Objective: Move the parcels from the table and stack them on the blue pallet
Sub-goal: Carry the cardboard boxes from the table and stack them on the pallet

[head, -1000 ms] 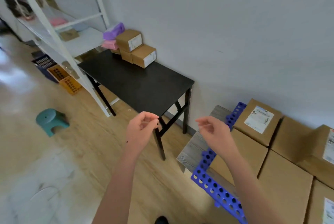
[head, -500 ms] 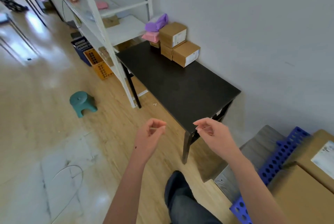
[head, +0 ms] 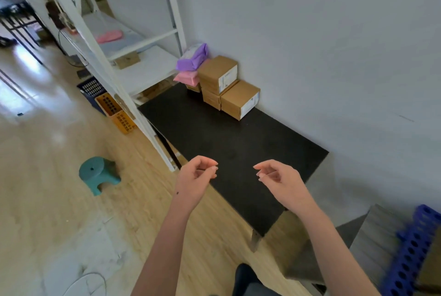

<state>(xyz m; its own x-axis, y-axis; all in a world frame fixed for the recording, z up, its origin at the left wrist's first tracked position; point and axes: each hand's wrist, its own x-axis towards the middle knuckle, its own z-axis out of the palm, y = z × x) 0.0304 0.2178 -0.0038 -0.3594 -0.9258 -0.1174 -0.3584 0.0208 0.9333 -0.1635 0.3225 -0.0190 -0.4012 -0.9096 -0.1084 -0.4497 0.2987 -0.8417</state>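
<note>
Left hand (head: 195, 180), right hand (head: 280, 180): fingers loosely curled, empty, at near end of black table (head: 238, 147). Parcels: cardboard boxes (head: 218, 73), purple bag (head: 194, 58), pink bag (head: 187, 77), stacked at far end against wall. Blue pallet (head: 410, 255): lower right.

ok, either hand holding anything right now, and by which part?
Nothing held: left hand and right hand hover loosely curled, empty, near the table; parcels sit at its far end.

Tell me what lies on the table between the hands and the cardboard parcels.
Nothing: the head view shows bare black table from the left hand and right hand to the cardboard parcels.
</note>
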